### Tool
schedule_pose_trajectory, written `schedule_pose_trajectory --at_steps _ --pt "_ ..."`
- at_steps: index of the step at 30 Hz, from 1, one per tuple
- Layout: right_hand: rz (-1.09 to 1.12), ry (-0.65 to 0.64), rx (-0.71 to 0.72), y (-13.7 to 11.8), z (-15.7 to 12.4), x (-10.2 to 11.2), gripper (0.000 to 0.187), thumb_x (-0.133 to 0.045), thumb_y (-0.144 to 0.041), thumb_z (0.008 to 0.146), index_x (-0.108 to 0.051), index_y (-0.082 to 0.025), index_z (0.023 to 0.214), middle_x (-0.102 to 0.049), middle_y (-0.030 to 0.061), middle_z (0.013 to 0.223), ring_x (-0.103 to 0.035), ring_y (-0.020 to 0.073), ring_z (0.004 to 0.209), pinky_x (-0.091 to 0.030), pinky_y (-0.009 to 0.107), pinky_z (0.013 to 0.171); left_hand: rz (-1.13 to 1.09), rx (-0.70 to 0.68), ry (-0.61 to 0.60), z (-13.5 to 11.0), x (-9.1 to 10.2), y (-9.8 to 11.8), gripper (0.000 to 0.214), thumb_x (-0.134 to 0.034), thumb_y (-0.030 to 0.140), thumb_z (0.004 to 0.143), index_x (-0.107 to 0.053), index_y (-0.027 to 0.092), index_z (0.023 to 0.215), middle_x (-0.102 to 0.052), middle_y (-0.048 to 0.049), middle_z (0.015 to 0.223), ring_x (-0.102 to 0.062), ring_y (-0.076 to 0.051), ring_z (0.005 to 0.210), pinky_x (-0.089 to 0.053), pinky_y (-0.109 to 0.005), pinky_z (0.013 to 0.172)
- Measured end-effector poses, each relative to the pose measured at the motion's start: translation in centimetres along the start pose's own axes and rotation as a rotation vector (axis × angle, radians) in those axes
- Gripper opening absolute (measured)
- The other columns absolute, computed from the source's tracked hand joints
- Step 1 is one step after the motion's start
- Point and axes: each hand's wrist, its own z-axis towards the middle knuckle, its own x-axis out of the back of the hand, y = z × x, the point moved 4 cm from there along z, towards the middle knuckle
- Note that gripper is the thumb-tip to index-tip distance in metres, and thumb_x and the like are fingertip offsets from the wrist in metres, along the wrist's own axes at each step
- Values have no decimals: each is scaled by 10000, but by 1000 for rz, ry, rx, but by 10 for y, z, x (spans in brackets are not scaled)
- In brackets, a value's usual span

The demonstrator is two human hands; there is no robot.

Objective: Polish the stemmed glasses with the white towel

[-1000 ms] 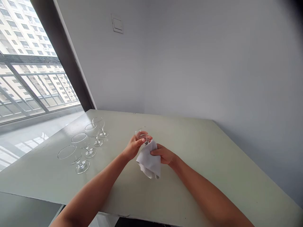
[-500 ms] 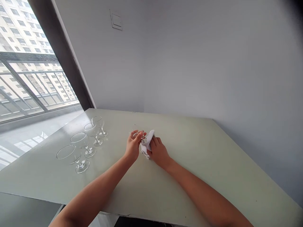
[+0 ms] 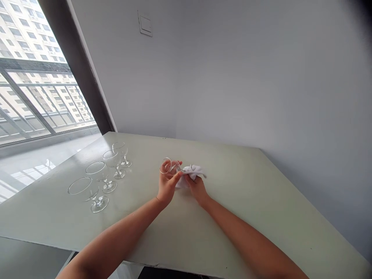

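My left hand [image 3: 167,186] is closed around the bowl of a clear stemmed glass [image 3: 167,166], held tilted on its side with the rim facing left. My right hand [image 3: 197,187] grips a bunched white cloth [image 3: 192,171] pressed against the stem end of that glass. Both hands hover just above the pale green table [image 3: 247,209], near its middle.
Several empty stemmed glasses stand upright in a diagonal row on the table's left, from the nearest glass [image 3: 87,192] to the farthest glass [image 3: 121,152]. A large window [image 3: 35,89] is on the left, a grey wall with a switch plate [image 3: 144,25] behind.
The glass has been tipped onto its side, rim to the left. The cloth, which hung loose a second ago, is now bunched at the stem end, and both hands moved slightly farther away.
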Motion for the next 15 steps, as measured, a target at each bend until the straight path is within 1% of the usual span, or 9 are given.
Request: schedule_pose_trajectory --at_steps 2,4,6,7,9,11,12,13,15 --pt "-6 -84 -1 0 -1 -2 350 -471 -496 793 -612 -180 846 -577 45 726 -503 183 639 -422 325 581 -33 7 16 8 6 6 453 -688 266 677 -401 268 1027 -556 -18 1033 -546 -226 1070 -418 -345 880" --pt "-18 -200 10 -1 -3 -5 356 -473 -490 791 -604 -181 910 -577 51 775 -495 171 621 -422 307 530 -65 59 4 16 10 10 380 -660 291 706 -435 231 1006 -578 -36 1010 -572 -229 1029 -415 -346 875" --pt "-65 -296 46 -6 -4 -8 350 -491 -454 789 -563 -203 1021 -575 58 910 -507 167 683 -425 285 529 -85 156 -61 21 11 11 329 -624 339 732 -465 195 981 -602 -57 973 -607 -231 955 -431 -352 837" --pt "-117 -321 80 -9 -5 -9 343 -498 -431 790 -536 -215 1054 -566 54 957 -511 165 720 -426 277 546 -89 203 -104 22 10 11 324 -612 355 739 -473 185 977 -610 -61 954 -619 -229 918 -441 -352 812" --pt "-247 -333 148 -18 -7 -9 309 -524 -387 781 -513 -226 1044 -563 36 948 -510 160 757 -418 267 584 -90 257 -181 21 8 11 328 -612 356 739 -479 178 981 -617 -57 926 -631 -222 871 -452 -335 766" --pt "-373 -379 178 -26 -12 -9 227 -555 -349 757 -540 -219 942 -570 10 837 -510 152 718 -401 261 589 -96 249 -212 20 6 12 331 -619 344 737 -479 182 990 -616 -50 923 -632 -218 871 -447 -314 743" --pt "-447 -438 175 -29 -16 -9 195 -586 -332 727 -556 -214 880 -570 0 782 -510 150 688 -390 258 578 -100 230 -212 20 6 14 330 -619 342 739 -479 184 992 -614 -51 931 -629 -220 884 -443 -310 746" --pt "-542 -514 175 -33 -20 -8 195 -624 -317 686 -570 -211 840 -573 -4 753 -513 151 673 -379 255 569 -98 203 -205 21 6 15 330 -621 340 740 -479 186 995 -611 -54 943 -626 -225 898 -438 -311 753" --pt "-786 -669 207 -42 -28 -2 277 -696 -304 597 -595 -213 838 -596 2 780 -531 172 708 -368 252 573 -56 129 -179 24 9 19 351 -638 331 726 -474 191 1002 -602 -59 966 -619 -236 922 -431 -325 776"
